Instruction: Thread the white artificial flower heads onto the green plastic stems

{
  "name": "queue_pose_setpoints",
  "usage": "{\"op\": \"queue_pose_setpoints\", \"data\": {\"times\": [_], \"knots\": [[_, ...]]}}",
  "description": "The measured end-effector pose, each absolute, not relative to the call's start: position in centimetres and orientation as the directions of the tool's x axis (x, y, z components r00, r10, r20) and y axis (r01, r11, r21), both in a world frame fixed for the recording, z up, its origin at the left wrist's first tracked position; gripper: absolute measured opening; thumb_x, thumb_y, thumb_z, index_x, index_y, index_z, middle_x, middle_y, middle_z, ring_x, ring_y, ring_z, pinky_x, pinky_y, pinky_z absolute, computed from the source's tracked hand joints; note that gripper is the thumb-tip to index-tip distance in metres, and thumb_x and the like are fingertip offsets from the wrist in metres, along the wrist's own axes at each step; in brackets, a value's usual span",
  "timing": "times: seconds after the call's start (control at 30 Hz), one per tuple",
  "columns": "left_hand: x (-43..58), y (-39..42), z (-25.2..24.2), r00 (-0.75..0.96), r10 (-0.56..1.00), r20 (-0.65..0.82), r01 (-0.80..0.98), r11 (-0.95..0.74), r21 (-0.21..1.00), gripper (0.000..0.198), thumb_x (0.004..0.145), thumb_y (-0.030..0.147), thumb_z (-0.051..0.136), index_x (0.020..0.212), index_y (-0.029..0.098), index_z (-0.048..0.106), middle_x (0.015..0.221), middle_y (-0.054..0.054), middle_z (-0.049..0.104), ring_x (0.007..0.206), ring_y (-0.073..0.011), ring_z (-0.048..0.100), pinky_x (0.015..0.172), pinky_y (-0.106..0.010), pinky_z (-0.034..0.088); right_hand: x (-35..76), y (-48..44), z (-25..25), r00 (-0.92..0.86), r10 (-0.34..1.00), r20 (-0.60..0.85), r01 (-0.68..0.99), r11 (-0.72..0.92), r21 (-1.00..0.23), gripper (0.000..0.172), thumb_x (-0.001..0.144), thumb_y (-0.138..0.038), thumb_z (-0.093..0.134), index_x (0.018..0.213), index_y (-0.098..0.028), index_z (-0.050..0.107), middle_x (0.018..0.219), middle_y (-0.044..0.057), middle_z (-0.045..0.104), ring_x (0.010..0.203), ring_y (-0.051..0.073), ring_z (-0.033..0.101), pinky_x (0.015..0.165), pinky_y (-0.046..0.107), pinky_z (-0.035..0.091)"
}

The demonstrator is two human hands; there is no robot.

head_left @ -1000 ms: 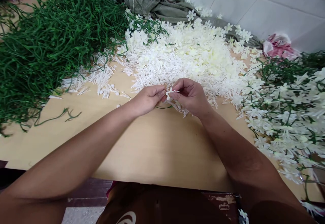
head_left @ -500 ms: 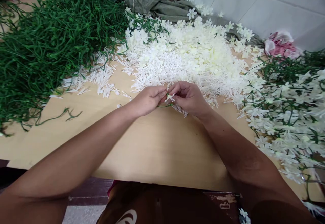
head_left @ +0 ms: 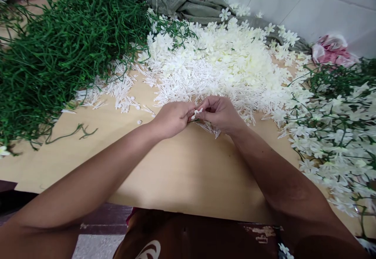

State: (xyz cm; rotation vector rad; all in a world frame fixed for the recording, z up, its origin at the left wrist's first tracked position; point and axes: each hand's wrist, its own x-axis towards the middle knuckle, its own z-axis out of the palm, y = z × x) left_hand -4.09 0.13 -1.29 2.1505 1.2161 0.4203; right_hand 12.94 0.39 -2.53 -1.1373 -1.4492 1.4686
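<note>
Artificial flower (head_left: 196, 113), white-petalled, is located at mid-table between the fingertips of both hands, at the near edge of the loose parts. Right hand (head_left: 221, 114): thumb and forefinger are closed, gripping the flower. Left hand (head_left: 174, 120): thumb and fingers are closed, apparently on a green stem (head_left: 194, 120), of which only a short length shows. From where I stand, the joint between the parts is hidden, so I cannot tell whether this unit is complete.

Completed work, as far as I can judge: the heap of stemmed white flowers (head_left: 337, 145) at right, with petals and green stems together. Outstanding work: three stocks of separate parts. Green plastic stems (head_left: 82, 47) form a large pile at far left; white stamen sticks (head_left: 190, 81) lie at centre; loose petal blossoms (head_left: 237, 55) are heaped behind them. By quantity, much assembly appears to be outstanding.

Markings: no brand, label or text is legible from here. The brown garment (head_left: 173, 239) at the near edge carries a white curved print (head_left: 150, 249), partly cut off. The pink-and-white bag (head_left: 331, 49) at far right is crumpled and shows no readable lettering.
</note>
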Motion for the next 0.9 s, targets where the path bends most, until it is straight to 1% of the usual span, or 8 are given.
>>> {"op": "queue_pose_setpoints", "data": {"times": [0.13,0.2,0.27,0.4,0.53,0.7,0.8,0.9], "knots": [[-3.9,0.0,-1.2,0.517,0.855,-0.050,0.720,-0.402,0.565,0.019,0.080,0.025,0.042,0.065,0.019,0.052,0.061,-0.001,0.051,0.059,-0.0141,0.043,0.055,-0.026,0.024,12.8,0.5,-2.5,-0.314,0.943,-0.110,0.113,-0.078,-0.991,0.037,0.048,-0.034,0.087,0.058,-0.016,0.056,0.055,-0.003,0.056,0.052,0.009,0.052,0.049,0.024,0.041],[-3.9,0.1,-1.2,0.520,0.852,-0.058,0.730,-0.408,0.548,0.018,0.080,0.026,0.042,0.067,0.019,0.053,0.063,-0.002,0.053,0.060,-0.0149,0.044,0.056,-0.026,0.024,12.7,0.6,-2.5,-0.301,0.946,-0.123,0.138,-0.084,-0.987,0.037,0.047,-0.033,0.087,0.058,-0.016,0.056,0.054,-0.003,0.055,0.051,0.008,0.051,0.049,0.024,0.040],[-3.9,0.2,-1.2,0.518,0.854,-0.053,0.710,-0.394,0.584,0.021,0.082,0.028,0.040,0.069,0.019,0.053,0.064,-0.001,0.053,0.061,-0.0150,0.046,0.057,-0.026,0.027,12.7,0.7,-2.4,-0.286,0.950,-0.122,0.122,-0.091,-0.988,0.037,0.047,-0.032,0.087,0.058,-0.016,0.056,0.054,-0.004,0.056,0.051,0.008,0.052,0.049,0.023,0.040],[-3.9,0.2,-1.1,0.492,0.870,-0.008,0.601,-0.333,0.727,0.032,0.089,0.035,0.032,0.066,0.018,0.048,0.061,0.001,0.050,0.059,-0.0125,0.045,0.059,-0.026,0.032,13.0,0.8,-2.3,-0.302,0.948,-0.102,-0.005,-0.109,-0.994,0.037,0.050,-0.031,0.087,0.062,-0.017,0.054,0.058,-0.004,0.059,0.055,0.009,0.058,0.055,0.024,0.047],[-4.0,0.2,-0.8,0.433,0.901,-0.005,0.572,-0.271,0.774,0.039,0.089,0.044,0.036,0.063,0.017,0.048,0.059,0.001,0.048,0.059,-0.0120,0.044,0.059,-0.026,0.032,13.4,0.9,-2.2,-0.345,0.933,-0.099,-0.089,-0.137,-0.986,0.037,0.050,-0.031,0.087,0.065,-0.017,0.056,0.061,-0.003,0.063,0.058,0.009,0.060,0.059,0.024,0.050],[-4.4,0.4,-1.0,0.441,0.897,0.027,0.470,-0.257,0.844,0.035,0.090,0.038,0.036,0.071,0.016,0.055,0.067,0.000,0.056,0.069,-0.0127,0.050,0.069,-0.027,0.039,13.7,1.0,-2.0,-0.367,0.918,-0.149,-0.167,-0.223,-0.961,0.038,0.051,-0.035,0.087,0.068,-0.017,0.059,0.063,-0.003,0.065,0.059,0.008,0.061,0.061,0.022,0.051],[-4.5,0.4,-1.1,0.449,0.892,0.041,0.421,-0.252,0.871,0.034,0.090,0.037,0.036,0.073,0.015,0.055,0.071,-0.002,0.058,0.072,-0.0130,0.052,0.071,-0.027,0.041,13.7,1.1,-1.9,-0.374,0.912,-0.169,-0.189,-0.253,-0.949,0.038,0.051,-0.036,0.087,0.071,-0.018,0.060,0.063,-0.004,0.064,0.059,0.008,0.061,0.062,0.023,0.052],[-4.5,0.4,-1.0,0.469,0.880,0.074,0.345,-0.259,0.902,0.030,0.089,0.035,0.038,0.078,0.015,0.057,0.076,-0.003,0.059,0.074,-0.0129,0.052,0.071,-0.026,0.041,13.7,1.0,-1.8,-0.378,0.912,-0.159,-0.188,-0.244,-0.951,0.037,0.052,-0.038,0.087,0.069,-0.019,0.060,0.064,-0.004,0.064,0.060,0.008,0.061,0.063,0.023,0.052]]}}
